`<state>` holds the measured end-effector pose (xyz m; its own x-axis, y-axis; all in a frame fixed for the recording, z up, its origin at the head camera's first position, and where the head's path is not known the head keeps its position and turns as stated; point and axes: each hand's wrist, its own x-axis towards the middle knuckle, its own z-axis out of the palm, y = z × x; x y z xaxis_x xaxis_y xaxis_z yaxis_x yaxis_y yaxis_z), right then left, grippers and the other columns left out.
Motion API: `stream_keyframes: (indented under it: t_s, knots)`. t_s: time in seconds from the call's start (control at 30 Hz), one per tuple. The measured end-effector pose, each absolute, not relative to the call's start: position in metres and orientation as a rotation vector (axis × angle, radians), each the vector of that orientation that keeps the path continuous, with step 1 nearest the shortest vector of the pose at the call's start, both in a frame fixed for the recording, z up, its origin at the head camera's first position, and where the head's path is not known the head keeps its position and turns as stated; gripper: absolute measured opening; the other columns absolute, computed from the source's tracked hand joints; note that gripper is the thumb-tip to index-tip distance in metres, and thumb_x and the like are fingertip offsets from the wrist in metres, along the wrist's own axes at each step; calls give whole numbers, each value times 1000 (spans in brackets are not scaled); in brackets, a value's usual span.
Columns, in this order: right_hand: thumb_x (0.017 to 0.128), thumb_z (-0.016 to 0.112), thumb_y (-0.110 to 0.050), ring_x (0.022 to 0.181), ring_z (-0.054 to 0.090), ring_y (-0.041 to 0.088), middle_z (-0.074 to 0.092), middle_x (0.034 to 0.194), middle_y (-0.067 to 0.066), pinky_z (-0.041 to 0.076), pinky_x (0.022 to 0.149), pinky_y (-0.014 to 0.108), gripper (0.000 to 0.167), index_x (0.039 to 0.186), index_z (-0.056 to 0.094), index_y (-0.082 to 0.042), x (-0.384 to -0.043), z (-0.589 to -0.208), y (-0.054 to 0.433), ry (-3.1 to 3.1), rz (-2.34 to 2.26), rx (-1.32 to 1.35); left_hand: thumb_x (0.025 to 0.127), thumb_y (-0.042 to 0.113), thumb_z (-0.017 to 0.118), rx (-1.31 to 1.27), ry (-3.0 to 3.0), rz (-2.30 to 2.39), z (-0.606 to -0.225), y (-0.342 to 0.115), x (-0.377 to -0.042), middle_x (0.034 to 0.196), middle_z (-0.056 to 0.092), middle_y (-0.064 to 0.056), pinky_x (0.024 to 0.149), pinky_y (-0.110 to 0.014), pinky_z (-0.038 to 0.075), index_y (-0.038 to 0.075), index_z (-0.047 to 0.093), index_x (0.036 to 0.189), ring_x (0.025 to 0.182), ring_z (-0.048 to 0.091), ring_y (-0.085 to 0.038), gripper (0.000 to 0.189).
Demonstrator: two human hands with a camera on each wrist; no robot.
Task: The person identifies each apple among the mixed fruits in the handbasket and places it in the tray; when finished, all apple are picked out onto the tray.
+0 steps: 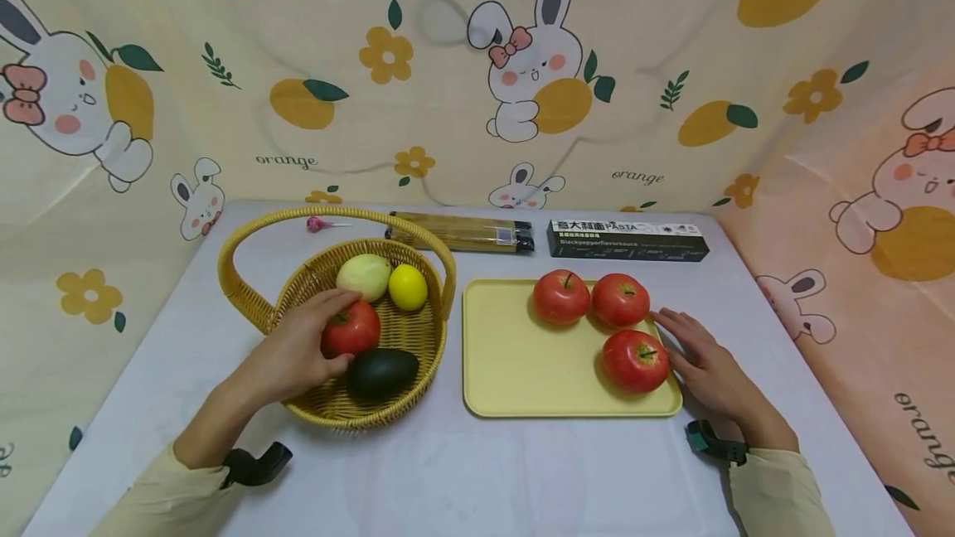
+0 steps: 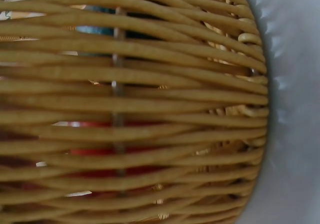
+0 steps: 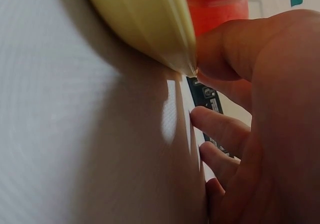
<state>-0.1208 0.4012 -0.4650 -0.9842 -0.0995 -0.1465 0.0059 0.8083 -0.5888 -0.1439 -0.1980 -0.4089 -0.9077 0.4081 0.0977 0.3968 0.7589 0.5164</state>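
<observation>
A yellow woven basket [image 1: 433,363] with a tall handle stands at the left. My left hand [image 1: 294,346] reaches over its rim and grips a red apple [image 1: 355,330] inside, thumb on the near side and fingers on the far side. Around that apple lie a dark green avocado [image 1: 383,374], a yellow lemon [image 1: 408,287] and a pale green-yellow fruit [image 1: 364,276]. My right hand [image 1: 709,367] rests at the right edge of a yellow tray [image 1: 515,363], fingers loosely extended. Three red apples [image 1: 633,361] sit on the tray's right half. The left wrist view shows mostly basket weave [image 2: 130,104].
Behind the tray lies a black and white pasta box [image 1: 628,241]. A pack of long pasta [image 1: 462,233] lies behind the basket, beside a pink lollipop [image 1: 317,224]. The basket handle arches over the fruit. A printed cloth [image 1: 448,106] hangs behind the white table [image 1: 418,479].
</observation>
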Motion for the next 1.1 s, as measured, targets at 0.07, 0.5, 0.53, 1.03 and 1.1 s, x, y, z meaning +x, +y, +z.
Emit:
stream_keyframes:
  t_s: [0.07, 0.5, 0.53, 1.03, 1.1]
  knots:
    - [111, 62, -36, 166, 9, 55, 25, 179, 25, 24, 110, 94, 68, 173, 36, -24, -121, -465, 401, 2824, -918, -76, 80, 8, 90, 685, 2935, 844, -410, -198, -143, 156, 57, -28, 111, -70, 52, 0, 56, 155, 136, 61, -51, 82]
    - [111, 61, -36, 166, 8, 55, 25, 179, 26, 25, 110, 93, 67, 173, 36, -24, -120, -465, 401, 2833, -906, -83, 78, 20, 98, 675, 3006, 781, -418, -192, -140, 151, 62, -21, 106, -68, 57, 4, 57, 153, 129, 67, -44, 87]
    - [111, 61, -36, 166, 8, 55, 25, 179, 26, 25, 110, 93, 67, 173, 36, -24, -120, -465, 401, 2834, -905, -83, 79, 20, 98, 667, 3004, 780, -418, -192, -140, 151, 62, -21, 106, -67, 56, 5, 56, 153, 129, 66, -43, 87]
    - [111, 61, -35, 165, 12, 57, 24, 178, 26, 29, 108, 93, 68, 173, 36, -22, -120, -464, 400, 2837, -888, -84, 80, 28, 99, 568, 3015, 1045, -420, -194, -136, 149, 61, -19, 101, -65, 61, 8, 58, 151, 128, 64, -41, 85]
    - [111, 61, -35, 165, 11, 57, 24, 179, 26, 28, 108, 93, 68, 173, 36, -22, -120, -464, 400, 2836, -889, -80, 79, 28, 100, 587, 3026, 1101, -420, -195, -136, 146, 61, -16, 99, -65, 62, 11, 59, 150, 126, 64, -39, 83]
